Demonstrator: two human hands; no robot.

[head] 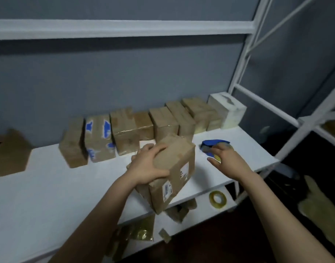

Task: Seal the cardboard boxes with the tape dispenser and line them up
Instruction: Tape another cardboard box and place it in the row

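A brown cardboard box (174, 168) with white labels stands tilted at the front edge of the white shelf (49, 186). My left hand (149, 166) grips its top left corner, fingers curled over the upper face. To its right lies the blue tape dispenser (210, 146) with a yellowish roll. My right hand (229, 158) is on it, fingers curled over the roll and thumb spread below. A row of several taped boxes (124, 133) lines the back of the shelf against the wall.
A white box (229, 112) ends the row at the right. Flattened cardboard (9, 152) lies at the far left. A spare tape roll (218, 198) and scraps sit on the lower shelf. A white metal frame (244, 63) rises at the right.
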